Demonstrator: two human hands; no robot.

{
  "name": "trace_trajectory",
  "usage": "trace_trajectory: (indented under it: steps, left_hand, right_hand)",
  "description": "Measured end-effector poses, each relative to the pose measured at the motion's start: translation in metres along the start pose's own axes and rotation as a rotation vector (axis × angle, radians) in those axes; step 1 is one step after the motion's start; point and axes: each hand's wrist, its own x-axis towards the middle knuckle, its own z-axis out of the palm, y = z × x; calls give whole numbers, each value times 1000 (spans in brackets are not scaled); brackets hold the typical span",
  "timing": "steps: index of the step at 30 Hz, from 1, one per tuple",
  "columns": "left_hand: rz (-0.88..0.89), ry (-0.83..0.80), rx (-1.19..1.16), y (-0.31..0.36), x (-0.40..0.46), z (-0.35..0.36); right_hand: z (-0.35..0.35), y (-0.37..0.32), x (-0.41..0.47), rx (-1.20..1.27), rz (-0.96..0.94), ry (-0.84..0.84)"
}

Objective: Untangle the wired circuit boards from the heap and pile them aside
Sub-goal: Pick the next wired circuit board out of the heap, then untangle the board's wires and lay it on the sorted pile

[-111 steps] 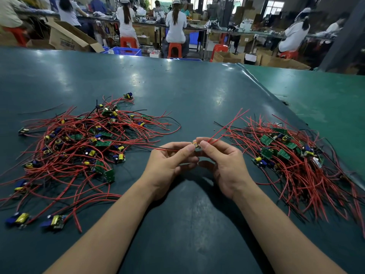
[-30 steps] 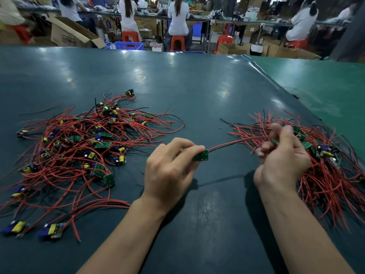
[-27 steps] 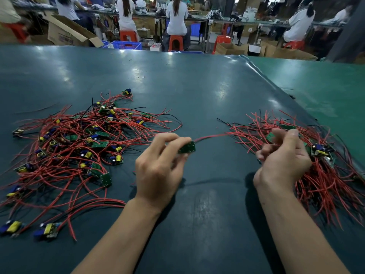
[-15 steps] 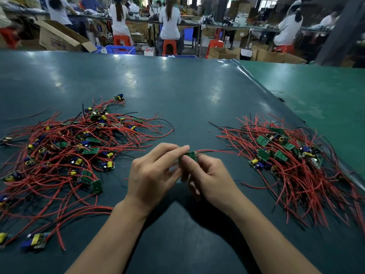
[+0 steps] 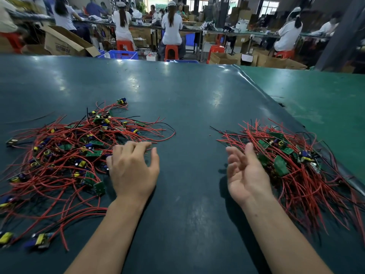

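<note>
Now, both hands free, heap and pile apart on the bench.
Left hand (image 5: 132, 171): palm down at the near right edge of the heap, fingers spread and loosely bent over the red wires; grip wide, holding nothing.
Right hand (image 5: 245, 173): palm turned up and inward just beside the left edge of the pile, fingers relaxed; grip wide, holding nothing.
Heap (image 5: 65, 155): left part of the bench; tangled red wires with some black ones, small green boards, blue and yellow parts mixed in; loose boards lie at its near-left fringe.
Pile (image 5: 292, 161): right part of the bench, near the bench's right edge; green boards bunched toward the middle, red wires fanning toward the viewer.
Gap: bare dark surface between heap and pile; the two do not touch.
Bench (image 5: 183, 107): dark teal, glossy, light glare on it; a lighter green surface (image 5: 316, 95) adjoins on the right.
Background: people in white tops on red stools (image 5: 171, 52), cardboard boxes (image 5: 65, 43), a blue crate (image 5: 122, 55); blurred.
</note>
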Motion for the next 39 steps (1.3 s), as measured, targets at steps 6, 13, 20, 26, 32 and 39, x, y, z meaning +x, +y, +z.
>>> trace_trajectory:
  steps: [6,13,20,26,32,39]
  left_hand:
    - [-186,-156,236,-13,3,-1]
    - [-238,-174,238,-17,5,-3]
    - [182,213,-235,-6,6,-12]
    - [585,20,-619,21,-14,-5]
    - [573,-12,-629,28,-17,-4]
    - [281,-357,-620,24,-23,-2]
  right_hand:
    - [10,14,-7,-294,-80,-135]
    - [9,16,-7,-376,-78,-170]
    - [6,23,-1,-496,-136,-269]
    - [3,41,-5,-903,-301,-720]
    - [9,39,-3,-713,-453,-581]
    - [14,24,-2,-171,-124,-460]
